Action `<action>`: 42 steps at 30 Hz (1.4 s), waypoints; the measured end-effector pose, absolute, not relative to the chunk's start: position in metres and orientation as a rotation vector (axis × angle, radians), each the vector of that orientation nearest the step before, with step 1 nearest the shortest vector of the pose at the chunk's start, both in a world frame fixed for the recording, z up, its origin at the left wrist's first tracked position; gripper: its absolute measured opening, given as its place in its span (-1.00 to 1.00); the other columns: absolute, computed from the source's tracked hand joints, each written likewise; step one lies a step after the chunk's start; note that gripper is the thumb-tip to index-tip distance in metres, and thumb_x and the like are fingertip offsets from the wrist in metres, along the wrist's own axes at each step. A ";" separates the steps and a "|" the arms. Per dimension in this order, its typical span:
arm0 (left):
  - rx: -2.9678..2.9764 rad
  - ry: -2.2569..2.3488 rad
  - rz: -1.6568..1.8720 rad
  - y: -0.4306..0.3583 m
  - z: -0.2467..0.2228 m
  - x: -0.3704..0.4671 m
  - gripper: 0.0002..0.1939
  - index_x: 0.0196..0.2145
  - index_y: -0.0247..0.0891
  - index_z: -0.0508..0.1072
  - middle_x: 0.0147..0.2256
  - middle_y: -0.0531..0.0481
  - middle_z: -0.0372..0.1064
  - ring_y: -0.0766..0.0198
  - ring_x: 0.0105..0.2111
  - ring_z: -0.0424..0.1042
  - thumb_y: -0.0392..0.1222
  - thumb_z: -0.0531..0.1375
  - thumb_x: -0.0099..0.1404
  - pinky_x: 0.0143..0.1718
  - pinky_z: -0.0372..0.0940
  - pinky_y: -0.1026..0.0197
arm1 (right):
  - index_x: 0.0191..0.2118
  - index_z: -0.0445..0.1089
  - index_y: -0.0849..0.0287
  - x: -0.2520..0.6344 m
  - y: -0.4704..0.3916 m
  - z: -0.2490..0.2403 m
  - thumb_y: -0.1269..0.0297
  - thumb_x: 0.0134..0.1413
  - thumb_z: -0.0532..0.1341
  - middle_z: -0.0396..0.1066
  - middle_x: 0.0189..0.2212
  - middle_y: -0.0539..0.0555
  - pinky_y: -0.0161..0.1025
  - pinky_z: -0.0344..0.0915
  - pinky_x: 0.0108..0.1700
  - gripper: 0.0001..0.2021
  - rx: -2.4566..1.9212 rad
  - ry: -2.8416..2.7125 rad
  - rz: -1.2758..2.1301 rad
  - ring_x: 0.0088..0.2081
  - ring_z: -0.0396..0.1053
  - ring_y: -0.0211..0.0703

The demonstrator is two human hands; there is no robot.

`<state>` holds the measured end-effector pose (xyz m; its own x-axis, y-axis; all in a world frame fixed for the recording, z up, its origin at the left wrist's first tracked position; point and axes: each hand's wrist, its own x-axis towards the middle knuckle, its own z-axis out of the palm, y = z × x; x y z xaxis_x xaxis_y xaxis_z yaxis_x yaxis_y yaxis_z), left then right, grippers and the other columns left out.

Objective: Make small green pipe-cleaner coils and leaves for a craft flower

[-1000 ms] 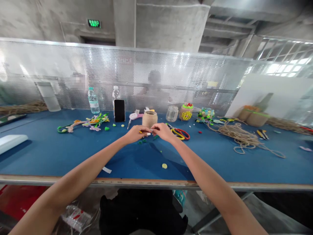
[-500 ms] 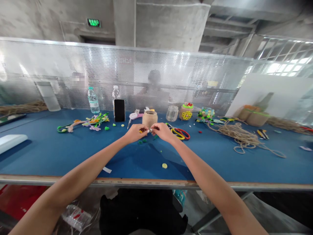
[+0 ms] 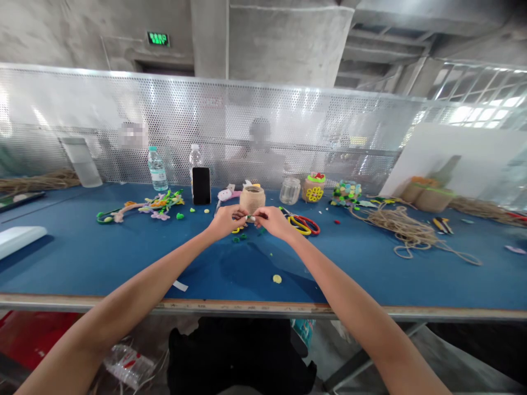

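Observation:
My left hand (image 3: 227,220) and my right hand (image 3: 272,221) meet fingertip to fingertip over the middle of the blue table. Between them they pinch a small white and green piece (image 3: 250,218). Directly behind the fingers stands a twine-wrapped jar (image 3: 252,198), its lower part partly covered by them. Scissors with yellow and red handles (image 3: 304,225) lie just right of my right hand. Small green bits (image 3: 239,238) lie below my left hand, and a yellow round piece (image 3: 277,278) sits nearer the front edge.
A phone (image 3: 201,185), a water bottle (image 3: 157,170) and colourful fuzzy pieces (image 3: 160,206) stand or lie at left. A glass jar (image 3: 290,191), a decorated jar (image 3: 313,188) and loose twine (image 3: 405,227) are at right. A perforated metal screen (image 3: 230,126) runs behind.
My left fingers have shifted slightly left and changed their hold, so a yellow bit shows below them. Green now shows on the small piece between my fingertips. My right hand has hardly moved.

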<state>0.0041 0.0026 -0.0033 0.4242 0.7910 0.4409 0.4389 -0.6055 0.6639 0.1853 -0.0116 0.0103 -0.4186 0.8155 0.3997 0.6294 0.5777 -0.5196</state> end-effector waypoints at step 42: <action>1.942 0.915 0.885 0.001 0.002 -0.001 -0.80 -0.21 -0.37 0.38 -0.28 -0.03 0.37 0.31 -0.33 0.41 -0.17 0.13 0.30 -0.30 0.37 0.17 | -0.39 0.37 0.29 0.182 -0.017 0.012 0.26 0.19 0.14 0.36 -0.54 -0.06 -0.26 0.34 -0.32 -0.79 -1.039 -2.152 0.391 -0.48 0.36 -0.33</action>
